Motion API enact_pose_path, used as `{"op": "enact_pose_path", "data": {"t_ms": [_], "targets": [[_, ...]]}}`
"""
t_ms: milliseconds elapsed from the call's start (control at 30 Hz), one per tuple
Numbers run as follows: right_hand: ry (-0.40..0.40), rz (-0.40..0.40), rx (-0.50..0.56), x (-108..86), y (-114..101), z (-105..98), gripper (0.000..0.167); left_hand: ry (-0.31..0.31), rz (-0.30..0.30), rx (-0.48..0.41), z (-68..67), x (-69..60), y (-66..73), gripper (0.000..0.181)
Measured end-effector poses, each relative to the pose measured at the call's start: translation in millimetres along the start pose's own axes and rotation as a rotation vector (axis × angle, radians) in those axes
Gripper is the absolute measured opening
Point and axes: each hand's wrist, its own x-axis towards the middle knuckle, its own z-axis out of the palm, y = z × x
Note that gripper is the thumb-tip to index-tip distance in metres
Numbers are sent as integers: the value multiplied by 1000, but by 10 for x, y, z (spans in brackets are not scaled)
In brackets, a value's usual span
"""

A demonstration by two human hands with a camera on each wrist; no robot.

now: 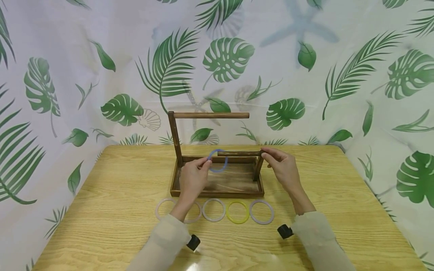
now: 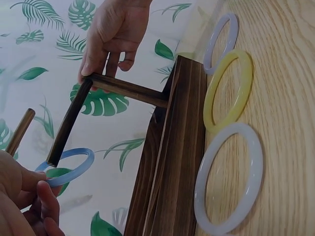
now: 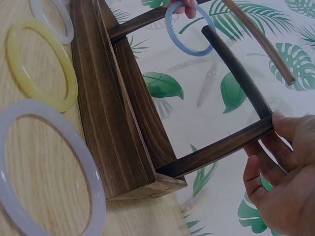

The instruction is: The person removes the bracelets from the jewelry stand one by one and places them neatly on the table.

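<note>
My left hand (image 1: 194,178) pinches a blue bangle (image 1: 222,170) at its left side. The bangle is held up at the free end of the lower bar (image 1: 240,153) of a dark wooden rack (image 1: 217,195); whether the bar's tip passes through it I cannot tell. At the other end of that bar, my right hand (image 1: 285,168) grips the corner where bar and short post (image 3: 221,147) meet, thumb on top and fingers beneath. A longer upper bar (image 1: 211,115) on a tall left post has nothing on it.
Along the front of the rack lies a row of bangles: a yellow bangle (image 1: 237,223), a white bangle (image 1: 214,220), a pale purple bangle (image 1: 262,223) and others partly behind my left forearm. Under them is a wooden table (image 1: 118,210); a leaf-patterned cloth (image 1: 135,67) hangs behind.
</note>
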Motion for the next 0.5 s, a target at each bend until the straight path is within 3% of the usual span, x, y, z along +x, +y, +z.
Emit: {"op": "enact_pose_path", "data": {"t_ms": [167,500], "targets": [[-3,3,-6,-18,-81,-3,28,0,-9,5,-100,8,-22,25],[0,-8,4,0,-32,-8,27,-20,-54,-25,-213,3,-89,24]]}}
